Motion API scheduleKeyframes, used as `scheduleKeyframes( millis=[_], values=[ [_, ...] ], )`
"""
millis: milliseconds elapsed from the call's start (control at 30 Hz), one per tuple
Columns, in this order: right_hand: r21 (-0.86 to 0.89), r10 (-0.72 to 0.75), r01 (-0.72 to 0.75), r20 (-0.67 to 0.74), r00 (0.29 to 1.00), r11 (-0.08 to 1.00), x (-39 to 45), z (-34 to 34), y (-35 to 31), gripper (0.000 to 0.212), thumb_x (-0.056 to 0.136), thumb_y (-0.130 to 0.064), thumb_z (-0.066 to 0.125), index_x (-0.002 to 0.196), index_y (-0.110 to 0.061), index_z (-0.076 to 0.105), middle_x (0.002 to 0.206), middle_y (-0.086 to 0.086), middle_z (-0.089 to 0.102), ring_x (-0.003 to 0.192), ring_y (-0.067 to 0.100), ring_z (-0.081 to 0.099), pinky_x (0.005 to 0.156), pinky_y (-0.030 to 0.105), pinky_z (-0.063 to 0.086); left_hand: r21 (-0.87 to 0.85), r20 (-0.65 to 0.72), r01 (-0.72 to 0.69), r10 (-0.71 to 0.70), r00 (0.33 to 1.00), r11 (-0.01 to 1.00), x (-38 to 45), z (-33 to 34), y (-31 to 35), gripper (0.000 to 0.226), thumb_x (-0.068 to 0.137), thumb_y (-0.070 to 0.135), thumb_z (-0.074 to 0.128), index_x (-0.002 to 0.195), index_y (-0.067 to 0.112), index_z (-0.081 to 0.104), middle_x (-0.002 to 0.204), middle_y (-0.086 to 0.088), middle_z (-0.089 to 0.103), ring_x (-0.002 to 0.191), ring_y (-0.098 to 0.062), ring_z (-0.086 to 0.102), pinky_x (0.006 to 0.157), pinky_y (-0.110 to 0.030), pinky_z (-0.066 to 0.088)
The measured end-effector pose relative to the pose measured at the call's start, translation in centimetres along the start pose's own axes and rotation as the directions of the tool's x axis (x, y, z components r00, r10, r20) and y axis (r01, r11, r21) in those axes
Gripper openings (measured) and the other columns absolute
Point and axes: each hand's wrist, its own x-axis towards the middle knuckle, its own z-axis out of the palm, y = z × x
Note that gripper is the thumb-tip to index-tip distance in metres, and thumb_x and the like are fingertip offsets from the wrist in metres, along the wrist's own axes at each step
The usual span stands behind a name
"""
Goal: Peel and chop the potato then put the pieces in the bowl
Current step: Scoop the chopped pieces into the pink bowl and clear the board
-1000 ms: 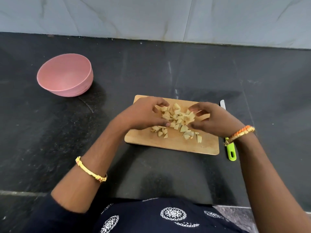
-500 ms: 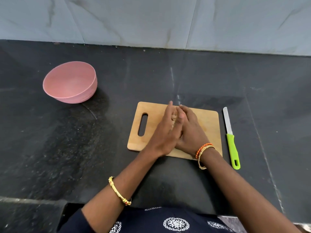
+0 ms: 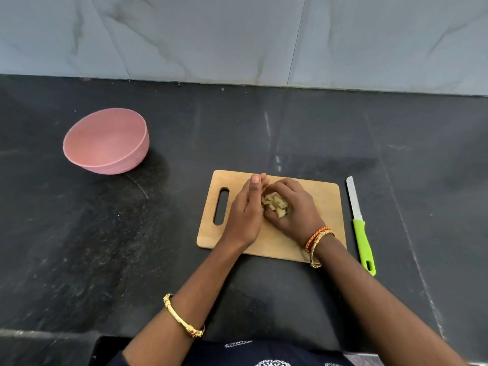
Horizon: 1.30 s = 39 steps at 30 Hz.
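Note:
Pale chopped potato pieces lie in a heap cupped between my two hands over the wooden cutting board. My left hand stands on edge against the heap's left side, fingers straight. My right hand curls around the heap from the right and holds the pieces. The pink bowl stands at the far left of the black counter, well apart from the board, and looks empty.
A knife with a green handle lies on the counter just right of the board, blade pointing away. A grey marbled wall closes the counter's far side. The counter's front edge runs along my body.
The scattered pieces have been swept together into one heap. My hands, pressed flat together half a second ago, have parted slightly so the pieces show between them.

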Motion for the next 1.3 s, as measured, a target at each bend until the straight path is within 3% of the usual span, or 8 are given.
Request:
scheduleKeyframes(
  millis=[233, 467, 600, 833, 1000, 1067, 1167, 1300],
  values=[
    [0.036, 0.018, -0.017, -0.038, 0.999, 0.999, 0.3, -0.4, -0.2, 0.034, 0.068, -0.012, 0.077, 0.1, -0.01, 0.065, 0.095, 0.003, 0.061, 0.084, 0.013, 0.053, 0.075, 0.023, 0.044, -0.06, 0.001, 0.016, -0.016, 1.0, 0.998, 0.0, 0.9, 0.0, 0.057, 0.095, 0.048, 0.022, 0.132, 0.013, 0.049, 0.129, 0.0, 0.056, 0.118, -0.004, 0.052, 0.102, -0.021, 0.041],
    [-0.068, -0.062, 0.064, 0.026, 0.998, 0.996, -0.9, 0.3, -0.8, 0.053, 0.069, -0.046, 0.061, 0.113, -0.015, 0.06, 0.106, 0.004, 0.059, 0.094, 0.022, 0.05, 0.085, 0.033, 0.042, -0.003, -0.034, -0.001, 0.0, 0.999, 1.0, 0.4, 0.7, 0.1, 0.058, 0.094, 0.057, 0.024, 0.132, 0.022, 0.048, 0.131, 0.008, 0.052, 0.124, -0.004, 0.046, 0.106, -0.025, 0.036],
    [-0.075, -0.101, 0.102, 0.023, 0.995, 0.992, -0.4, 0.5, -0.2, 0.035, 0.072, -0.024, 0.071, 0.103, -0.011, 0.064, 0.098, 0.008, 0.059, 0.087, 0.027, 0.053, 0.079, 0.04, 0.047, -0.049, -0.013, 0.019, -0.02, 1.0, 0.999, 0.5, -0.1, 0.4, 0.055, 0.093, 0.054, 0.026, 0.132, 0.02, 0.047, 0.123, 0.012, 0.052, 0.119, -0.006, 0.05, 0.101, -0.025, 0.04],
    [0.269, 0.106, -0.078, -0.088, 0.99, 0.96, 0.2, -0.8, -0.5, 0.023, 0.069, -0.002, 0.074, 0.086, -0.016, 0.065, 0.082, -0.004, 0.065, 0.073, 0.006, 0.058, 0.072, 0.016, 0.048, -0.146, -0.197, -0.004, -0.025, 0.98, 0.989, 0.1, 0.5, 0.3, 0.031, 0.101, 0.033, 0.033, 0.103, 0.021, 0.062, 0.111, 0.001, 0.066, 0.11, -0.01, 0.059, 0.096, -0.029, 0.047],
    [0.729, 0.338, -0.253, 0.031, 0.94, 0.636, 1.6, -2.4, -0.6, 0.012, 0.074, -0.008, 0.07, 0.077, -0.019, 0.066, 0.079, 0.003, 0.065, 0.075, 0.02, 0.059, 0.07, 0.034, 0.051, -0.335, -0.224, 0.045, -0.127, 0.966, 0.941, 0.0, 2.5, 1.8, 0.03, 0.102, 0.025, 0.032, 0.103, 0.021, 0.061, 0.103, 0.004, 0.065, 0.096, -0.002, 0.062, 0.074, -0.012, 0.048],
    [0.843, 0.392, -0.27, 0.078, 0.917, 0.465, 2.0, -2.1, -1.1, 0.009, 0.073, -0.01, 0.07, 0.076, -0.019, 0.067, 0.08, 0.006, 0.066, 0.076, 0.023, 0.061, 0.072, 0.035, 0.052, -0.376, -0.256, 0.047, -0.153, 0.954, 0.925, 0.3, 3.5, 2.2, 0.032, 0.102, 0.023, 0.031, 0.11, 0.016, 0.061, 0.107, 0.0, 0.065, 0.1, -0.006, 0.062, 0.077, -0.014, 0.05],
    [0.956, 0.447, -0.24, 0.142, 0.883, 0.17, 2.2, -1.7, -2.3, 0.009, 0.081, -0.002, 0.063, 0.078, -0.01, 0.061, 0.078, 0.007, 0.065, 0.072, 0.019, 0.063, 0.066, 0.029, 0.055, -0.473, -0.286, 0.069, -0.227, 0.931, 0.879, 0.7, 4.6, 2.7, 0.037, 0.102, 0.023, 0.03, 0.115, 0.009, 0.062, 0.109, -0.005, 0.067, 0.1, -0.012, 0.064, 0.081, -0.019, 0.053],
    [0.975, 0.545, -0.139, 0.212, 0.811, -0.172, 2.1, -1.7, -3.9, 0.022, 0.088, -0.02, 0.052, 0.071, -0.007, 0.058, 0.067, 0.005, 0.061, 0.063, 0.018, 0.063, 0.06, 0.024, 0.054, -0.588, -0.329, 0.038, -0.283, 0.901, 0.808, 0.8, 5.9, 2.7, 0.039, 0.102, 0.022, 0.032, 0.11, 0.004, 0.066, 0.102, -0.009, 0.07, 0.091, -0.016, 0.068, 0.073, -0.023, 0.056]
  ],
)
